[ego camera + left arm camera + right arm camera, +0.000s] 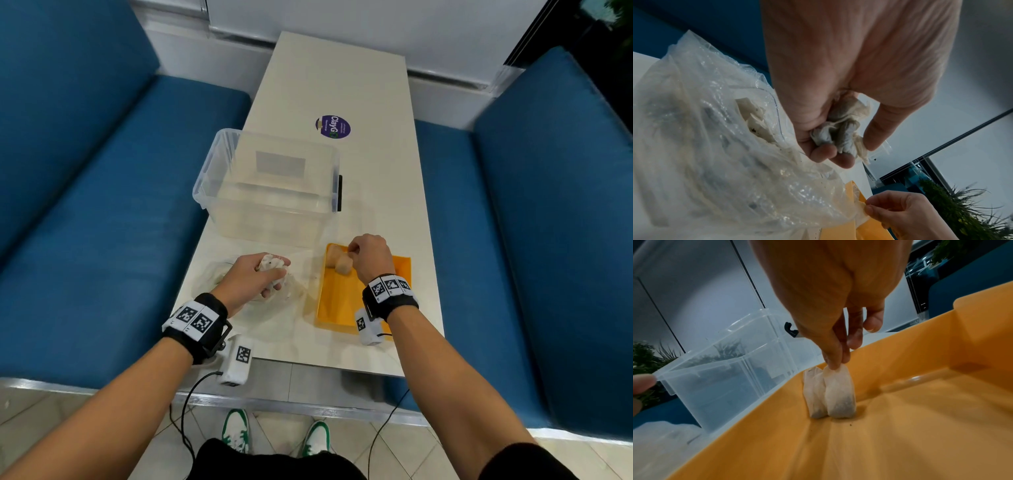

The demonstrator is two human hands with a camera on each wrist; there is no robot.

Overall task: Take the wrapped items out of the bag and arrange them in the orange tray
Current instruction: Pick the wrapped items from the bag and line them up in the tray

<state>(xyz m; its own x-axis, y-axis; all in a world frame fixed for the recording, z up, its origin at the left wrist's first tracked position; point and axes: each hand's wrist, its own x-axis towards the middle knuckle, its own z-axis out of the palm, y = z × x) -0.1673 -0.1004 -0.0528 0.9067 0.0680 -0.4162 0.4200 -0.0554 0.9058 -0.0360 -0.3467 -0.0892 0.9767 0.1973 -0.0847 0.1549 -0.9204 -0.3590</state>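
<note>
A clear plastic bag (291, 291) (719, 154) lies on the table left of the orange tray (339, 301) (920, 418). My left hand (270, 274) (840, 146) is above the bag and grips a bunch of white wrapped items (272, 265) (842, 134). More wrapped items (756, 120) show inside the bag. Two wrapped items stand upright side by side in the tray's far left corner. My right hand (356, 253) (835, 365) pinches the top of the nearer one (344, 265) (840, 397). The other (332, 258) (813, 394) leans against it.
A clear plastic storage box (270, 185) (723, 369) stands just behind the bag and tray. A purple round sticker (333, 126) lies farther back on the white table (342, 78). Blue benches (85, 205) flank the table on both sides.
</note>
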